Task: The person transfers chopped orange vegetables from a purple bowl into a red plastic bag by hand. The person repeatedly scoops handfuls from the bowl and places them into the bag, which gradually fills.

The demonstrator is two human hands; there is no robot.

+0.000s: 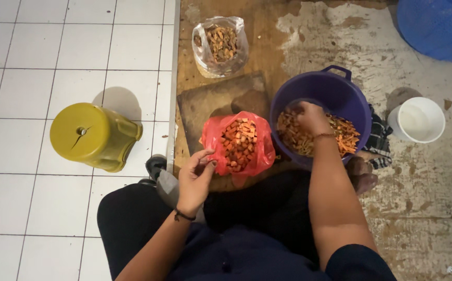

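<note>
Purple plastic basin (340,91) on the floor holds small, light, loose orange strips (348,136), best pinched in clumps, into which the right hand (313,118) digs, grip hidden, while the left hand (195,177), fingers loosely curled and empty, hovers beside a red bag of cubes (239,141).

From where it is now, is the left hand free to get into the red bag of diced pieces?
Probably yes. The left hand hovers at the near edge of the red plastic bag, whose mouth lies open upward. Nothing sits between them, and the right hand is off in the purple bucket.
</note>
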